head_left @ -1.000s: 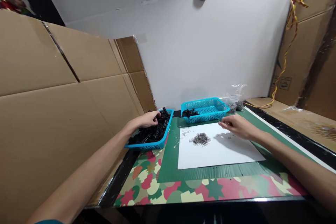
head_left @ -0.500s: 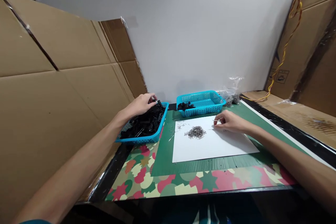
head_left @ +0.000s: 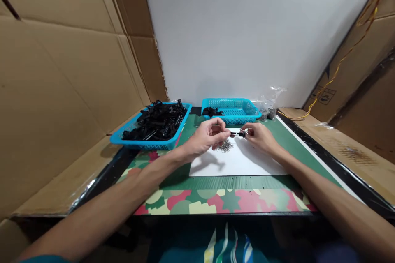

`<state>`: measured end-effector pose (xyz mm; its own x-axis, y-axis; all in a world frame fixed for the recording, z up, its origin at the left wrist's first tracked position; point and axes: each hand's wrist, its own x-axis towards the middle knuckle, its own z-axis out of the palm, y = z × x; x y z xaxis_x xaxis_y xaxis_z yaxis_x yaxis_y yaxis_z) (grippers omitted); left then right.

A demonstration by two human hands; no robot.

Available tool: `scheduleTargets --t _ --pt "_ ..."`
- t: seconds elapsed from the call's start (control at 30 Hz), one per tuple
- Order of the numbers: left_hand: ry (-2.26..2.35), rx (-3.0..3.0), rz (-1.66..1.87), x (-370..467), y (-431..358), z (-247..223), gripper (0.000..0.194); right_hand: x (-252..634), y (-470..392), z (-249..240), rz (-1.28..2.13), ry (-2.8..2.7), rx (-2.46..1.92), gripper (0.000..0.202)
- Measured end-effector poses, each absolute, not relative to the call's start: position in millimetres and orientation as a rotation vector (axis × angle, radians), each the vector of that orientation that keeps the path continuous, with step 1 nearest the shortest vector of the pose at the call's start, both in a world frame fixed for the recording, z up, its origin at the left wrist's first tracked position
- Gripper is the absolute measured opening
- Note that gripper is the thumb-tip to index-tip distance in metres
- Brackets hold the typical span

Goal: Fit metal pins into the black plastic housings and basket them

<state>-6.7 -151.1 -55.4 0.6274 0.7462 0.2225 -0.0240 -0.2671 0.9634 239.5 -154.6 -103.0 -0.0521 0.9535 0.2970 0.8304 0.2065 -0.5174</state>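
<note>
My left hand [head_left: 208, 136] is closed in a pinch on the left end of a small, slim black plastic part [head_left: 237, 134], held level above the white paper [head_left: 240, 164]. At the part's right end, my right hand [head_left: 261, 137] is pinched on a thin, light metal piece [head_left: 246, 132], its exact kind too small to make out. Below the left fingertips lies a heap of tiny silver metal pieces [head_left: 226, 146] on the paper, partly covered by that hand.
A blue basket [head_left: 119, 136] heaped with black plastic parts [head_left: 157, 121] stands at left. Behind the paper, a second blue basket [head_left: 243, 120] has a few black parts at its left end. Clear plastic bags [head_left: 268, 107] sit beside it. Cardboard walls [head_left: 70, 57] enclose the left side.
My left hand has come from the left basket to above the paper with a black plastic part. My right hand now meets it at the part's end. The view has shifted.
</note>
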Motion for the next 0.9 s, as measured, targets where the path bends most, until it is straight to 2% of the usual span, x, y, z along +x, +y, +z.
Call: scheduleTargets --t 0.1,0.17,0.33,0.43,0.7,0.8,0.9 --pt "0.581 1.856 0.746 -8.9 -151.0 -72.2 0.024 230.8 -149.9 -100.8 0.148 -1.925 -1.738 0.026" --pt "0.587 1.970 0.775 -12.1 -151.8 -76.8 0.018 228.5 -142.8 -98.8 0.188 -2.000 -1.736 0.026" --pt "0.704 2.172 0.839 -17.5 -152.5 -79.5 0.018 230.4 -121.2 -94.1 0.334 -2.084 -1.698 0.030" --pt "0.704 2.005 0.864 -17.1 -149.9 -80.7 0.016 230.8 -115.7 -92.7 0.362 -2.118 -1.670 0.031" --pt "0.790 1.373 0.929 -11.0 -146.8 -80.7 0.025 236.1 -129.5 -93.3 0.438 -2.204 -1.567 0.018" --pt "0.785 1.320 0.946 -8.6 -149.1 -81.8 0.027 240.4 -141.8 -89.6 0.536 -2.168 -1.397 0.018" --pt "0.752 1.335 0.957 -4.8 -153.8 -83.3 0.021 239.6 -155.6 -84.2 0.658 -2.017 -1.150 0.021"
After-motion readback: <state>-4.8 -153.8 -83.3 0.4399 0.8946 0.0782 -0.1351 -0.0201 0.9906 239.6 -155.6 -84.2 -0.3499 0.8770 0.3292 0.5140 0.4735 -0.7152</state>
